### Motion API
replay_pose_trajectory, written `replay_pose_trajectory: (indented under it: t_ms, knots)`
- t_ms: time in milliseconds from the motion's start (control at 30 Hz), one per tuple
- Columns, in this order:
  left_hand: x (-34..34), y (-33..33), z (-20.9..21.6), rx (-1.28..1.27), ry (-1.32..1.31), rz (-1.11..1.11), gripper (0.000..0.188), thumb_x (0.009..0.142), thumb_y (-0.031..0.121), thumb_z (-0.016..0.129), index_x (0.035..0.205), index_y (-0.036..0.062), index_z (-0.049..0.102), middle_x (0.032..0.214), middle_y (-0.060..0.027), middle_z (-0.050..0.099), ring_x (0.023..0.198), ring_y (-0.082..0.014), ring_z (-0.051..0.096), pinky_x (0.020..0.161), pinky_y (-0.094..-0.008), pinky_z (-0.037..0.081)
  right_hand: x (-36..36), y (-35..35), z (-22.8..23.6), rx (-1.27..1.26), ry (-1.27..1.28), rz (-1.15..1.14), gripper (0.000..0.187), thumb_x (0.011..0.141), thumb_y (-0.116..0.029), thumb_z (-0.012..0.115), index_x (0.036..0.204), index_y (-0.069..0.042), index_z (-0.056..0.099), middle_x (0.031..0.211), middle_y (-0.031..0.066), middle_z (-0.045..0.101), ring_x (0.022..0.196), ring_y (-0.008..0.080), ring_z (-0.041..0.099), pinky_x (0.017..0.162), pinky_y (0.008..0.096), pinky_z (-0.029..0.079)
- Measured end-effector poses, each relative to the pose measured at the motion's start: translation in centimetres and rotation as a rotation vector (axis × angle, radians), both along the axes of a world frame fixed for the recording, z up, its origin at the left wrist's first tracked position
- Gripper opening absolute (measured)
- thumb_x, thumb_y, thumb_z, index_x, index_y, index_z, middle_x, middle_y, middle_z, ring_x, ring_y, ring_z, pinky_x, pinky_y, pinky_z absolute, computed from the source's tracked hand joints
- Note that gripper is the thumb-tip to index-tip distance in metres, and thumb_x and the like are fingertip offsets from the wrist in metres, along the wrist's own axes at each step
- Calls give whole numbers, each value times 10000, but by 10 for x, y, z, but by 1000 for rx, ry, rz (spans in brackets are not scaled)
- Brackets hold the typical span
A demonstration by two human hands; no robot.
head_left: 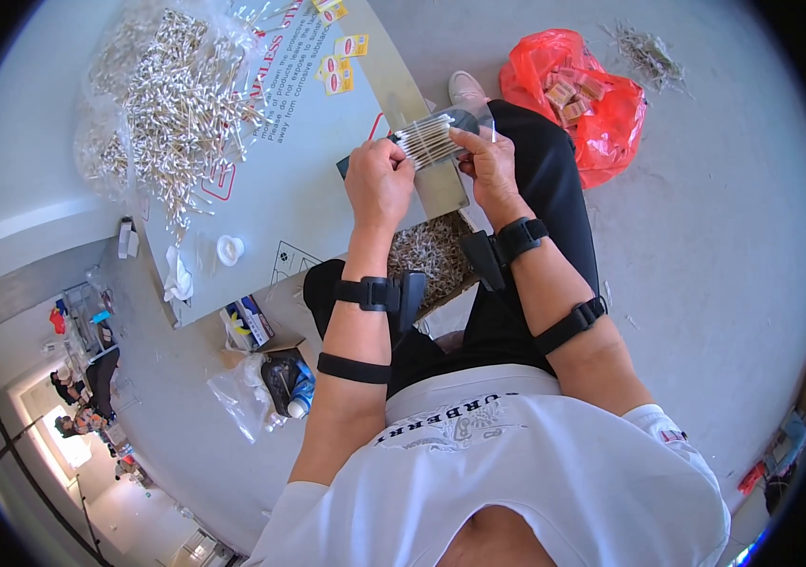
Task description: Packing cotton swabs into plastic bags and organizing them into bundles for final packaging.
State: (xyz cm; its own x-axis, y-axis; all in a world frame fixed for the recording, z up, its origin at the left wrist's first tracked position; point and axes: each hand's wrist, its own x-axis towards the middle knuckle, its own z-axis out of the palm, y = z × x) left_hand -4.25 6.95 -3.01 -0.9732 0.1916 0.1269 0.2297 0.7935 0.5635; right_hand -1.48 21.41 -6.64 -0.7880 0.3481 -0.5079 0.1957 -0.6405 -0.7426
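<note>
A flat row of cotton swabs (426,142) lies between my hands, over the table's near right edge. My left hand (380,184) is closed, its fingertips pinching the row's left end. At the other end my right hand (490,168) grips the row, thumb on top. Beneath and beside the swabs shows something dark and flat, partly hidden, with a clear plastic edge near my right fingers; I cannot make out its kind. To the left, a large heap of loose cotton swabs (176,109) spills from a clear plastic bag (100,142) on the table (275,189).
Small yellow-and-white cards (338,76) lie on the table's far side. A small white round dish (230,249) stands near its left edge. Below my hands is a box of swabs (429,255). A red plastic bag (615,132) with small packs sits on the floor, right.
</note>
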Motion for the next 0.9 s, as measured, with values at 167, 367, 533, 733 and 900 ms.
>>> replay_pose_trajectory:
  t_ms: [167,367,533,733,900]
  knots:
    - [-7,0,5,40,-155,-21,102,674,64,655,645,42,560,724,-90,581,751,-303,556,669,-415,457,0,0,-3,-2,7,-1,85,728,-95,724,706,-88,642,606,-40,546,491,53,436,450,203,326]
    - [-5,1,2,-2,77,-38,68,676,56,655,690,35,591,669,-67,600,598,-206,585,583,-331,468,1,0,1,3,12,-1,89,729,-95,729,711,-85,642,606,-42,546,499,52,438,460,202,329]
    - [-3,0,2,-18,44,-86,79,674,40,645,684,51,568,723,-80,575,771,-290,551,689,-409,457,1,-1,3,2,13,2,83,732,-96,729,723,-85,647,612,-49,549,511,52,438,476,212,334]
    - [1,-1,4,-92,213,-167,98,672,25,655,681,50,560,693,-58,559,720,-264,547,628,-390,456,1,-1,0,-10,30,-7,83,737,-86,726,719,-83,646,606,-52,544,503,50,437,469,209,334]
    - [2,0,5,-129,285,-216,101,672,26,640,665,55,544,693,-66,547,721,-276,540,631,-397,458,1,-1,0,-19,33,-1,87,741,-75,725,713,-81,642,604,-54,542,497,47,436,464,202,338]
